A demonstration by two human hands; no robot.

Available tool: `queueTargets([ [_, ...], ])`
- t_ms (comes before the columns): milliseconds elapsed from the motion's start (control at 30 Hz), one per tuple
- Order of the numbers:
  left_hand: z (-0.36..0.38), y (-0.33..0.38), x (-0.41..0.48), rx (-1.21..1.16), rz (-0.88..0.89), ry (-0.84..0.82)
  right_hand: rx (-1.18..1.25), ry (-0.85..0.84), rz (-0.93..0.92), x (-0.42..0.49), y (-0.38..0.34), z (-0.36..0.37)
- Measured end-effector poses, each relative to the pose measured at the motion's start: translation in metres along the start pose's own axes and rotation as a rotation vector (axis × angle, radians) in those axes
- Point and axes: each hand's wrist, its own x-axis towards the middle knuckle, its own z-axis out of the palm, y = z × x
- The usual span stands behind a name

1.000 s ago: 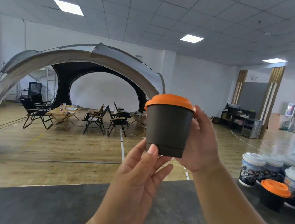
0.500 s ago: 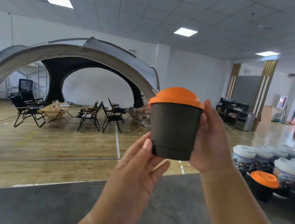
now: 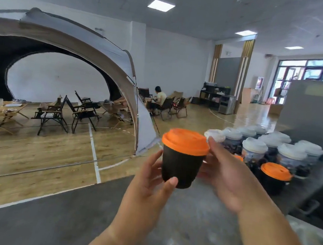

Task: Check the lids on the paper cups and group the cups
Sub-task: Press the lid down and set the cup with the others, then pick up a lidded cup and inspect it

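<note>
Head view: the black cup with its orange lid is held upright above the grey desk, lower and further right than half a second ago, the left hand in a grip at its base, the right hand at its side, nearer the white-lidded cups and another orange-lidded cup, now in fuller view

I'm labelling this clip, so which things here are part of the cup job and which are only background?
Part of the job:
- black paper cup with orange lid, held by left hand and right hand
- second black orange-lidded cup on the grey table
- white-lidded patterned cups

Background:
- grey dome tent
- folding chairs
- seated person
</note>
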Motion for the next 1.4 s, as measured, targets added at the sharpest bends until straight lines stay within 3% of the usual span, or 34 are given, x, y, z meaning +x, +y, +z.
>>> queueTargets([
  [167, 0.093, -0.074, 0.026, 0.160, -0.163, -0.229, -0.113, 0.282, 0.053, -0.002, 0.051, -0.100],
  [467, 0.208, -0.145, 0.080, 0.375, -0.324, -0.437, 0.000, 0.480, 0.182, 0.020, 0.107, -0.228],
  [833, 0.239, -0.169, 0.102, 0.485, -0.295, -0.484, 0.059, 0.609, 0.236, 0.030, 0.115, -0.245],
  [900, 0.233, -0.167, 0.100, 0.465, -0.326, -0.498, 0.043, 0.729, 0.202, 0.022, 0.121, -0.242],
  [1033, 0.194, -0.155, 0.090, 0.456, -0.414, -0.457, -0.169, 1.027, -0.048, -0.008, 0.111, -0.218],
  [1100, 0.163, -0.145, 0.085, 0.458, -0.412, -0.407, -0.193, 0.991, -0.147, -0.012, 0.097, -0.195],
  [1167, 0.120, -0.129, 0.077, 0.477, -0.412, -0.339, -0.200, 0.835, -0.168, -0.004, 0.085, -0.160],
  [1400, -0.098, -0.044, 0.001, 0.529, -0.425, -0.052, -0.278, 0.259, 0.035, 0.028, 0.111, 0.055],
])
